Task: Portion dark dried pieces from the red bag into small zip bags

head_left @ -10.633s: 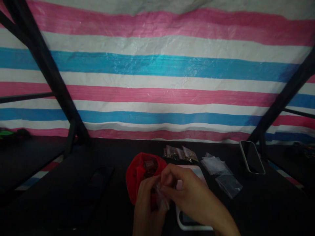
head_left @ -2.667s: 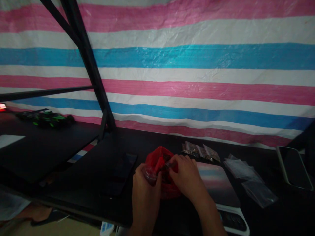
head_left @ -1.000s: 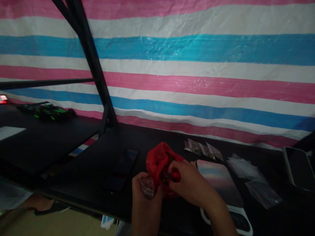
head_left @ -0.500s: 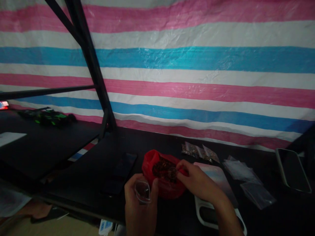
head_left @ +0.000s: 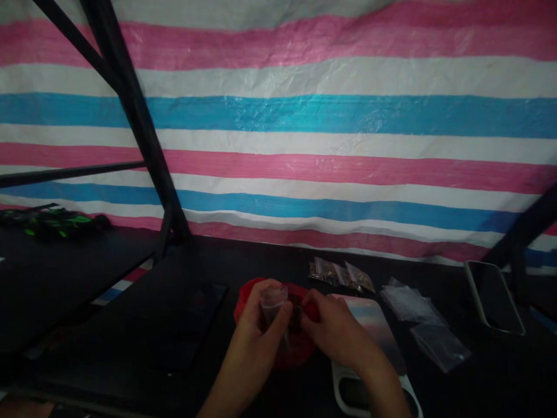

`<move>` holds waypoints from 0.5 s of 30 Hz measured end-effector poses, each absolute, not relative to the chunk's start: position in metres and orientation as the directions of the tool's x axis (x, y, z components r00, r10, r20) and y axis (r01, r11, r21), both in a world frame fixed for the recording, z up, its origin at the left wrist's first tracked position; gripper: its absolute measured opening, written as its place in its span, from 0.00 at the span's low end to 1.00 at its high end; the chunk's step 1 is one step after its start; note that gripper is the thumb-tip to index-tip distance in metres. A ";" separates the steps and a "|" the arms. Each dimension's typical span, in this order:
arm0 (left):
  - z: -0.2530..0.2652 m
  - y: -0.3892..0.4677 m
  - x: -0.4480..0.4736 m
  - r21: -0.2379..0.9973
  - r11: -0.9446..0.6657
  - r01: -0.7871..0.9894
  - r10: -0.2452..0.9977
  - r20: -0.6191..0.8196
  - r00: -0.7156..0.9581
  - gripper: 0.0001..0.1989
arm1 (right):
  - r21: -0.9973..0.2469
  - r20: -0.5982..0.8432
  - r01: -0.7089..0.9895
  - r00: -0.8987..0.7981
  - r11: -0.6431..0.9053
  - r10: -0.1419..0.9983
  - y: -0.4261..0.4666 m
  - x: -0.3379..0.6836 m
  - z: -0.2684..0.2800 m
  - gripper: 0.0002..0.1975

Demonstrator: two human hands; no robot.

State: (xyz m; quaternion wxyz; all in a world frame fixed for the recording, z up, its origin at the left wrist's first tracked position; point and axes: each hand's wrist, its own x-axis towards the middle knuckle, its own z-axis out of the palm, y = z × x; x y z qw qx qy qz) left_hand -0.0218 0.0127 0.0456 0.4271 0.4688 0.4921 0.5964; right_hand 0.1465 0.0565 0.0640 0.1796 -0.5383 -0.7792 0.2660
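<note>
My left hand (head_left: 256, 334) is closed on a small clear zip bag (head_left: 273, 303), its mouth spread and facing up. The bag is held over the left part of a red plastic bag (head_left: 244, 296). Small dark brown pieces (head_left: 296, 318) show inside the red bag between my hands. My right hand (head_left: 334, 326) has its fingers pinched together at the red bag's right side, down by the brown pieces; what they hold is too dark to make out. Beneath my right forearm lies a white digital scale (head_left: 383, 328), partly covered by the arm.
Several filled zip bags (head_left: 342, 275) lie behind the scale. Flat clear bags (head_left: 415, 307) are stacked to its right, with a phone (head_left: 494, 296) beyond. A dark flat device (head_left: 195, 325) lies left. A black frame post (head_left: 139, 128) and striped sheet (head_left: 304, 139) stand behind.
My left hand has moved up and forward, bringing the zip bag from in front of the red bag to over it. My right hand stays at the red bag. The camera view has shifted slightly.
</note>
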 end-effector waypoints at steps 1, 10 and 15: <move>0.036 0.013 -0.023 0.988 -0.149 -0.046 0.967 0.136 -0.217 0.20 | -0.597 0.006 0.753 -0.343 0.279 0.939 0.057 0.146 0.064 0.04; 0.010 0.006 -0.015 0.980 -0.147 0.135 0.922 0.185 -0.340 0.18 | -0.778 0.188 0.559 -0.227 0.286 0.956 0.066 0.144 0.067 0.08; 0.008 0.010 -0.013 0.987 -0.127 0.097 0.929 0.153 -0.338 0.22 | -0.789 0.259 0.496 -0.266 0.363 0.928 0.055 0.134 0.081 0.10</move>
